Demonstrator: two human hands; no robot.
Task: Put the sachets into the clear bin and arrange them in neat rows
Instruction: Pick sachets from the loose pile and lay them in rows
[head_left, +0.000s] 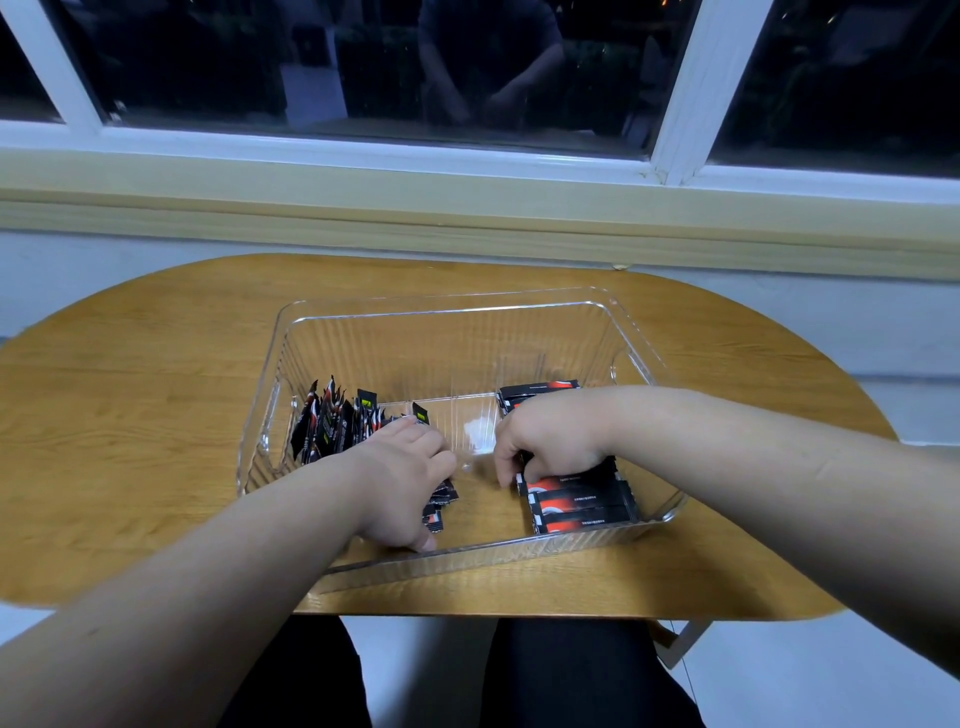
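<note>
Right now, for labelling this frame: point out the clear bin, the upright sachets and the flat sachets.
clear bin (447, 306): head view, on its far rim.
upright sachets (323, 425): head view, middle of the left bunch.
flat sachets (576, 506): head view, top of the right stack.

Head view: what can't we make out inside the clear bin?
All head view.
- Sachet print: too small and blurred on the left sachet bunch and right sachet row.
- Sachet count: left hand and right hand cover part of each group.
- Right hand's grip: fingertips hidden under its own knuckles.
</note>
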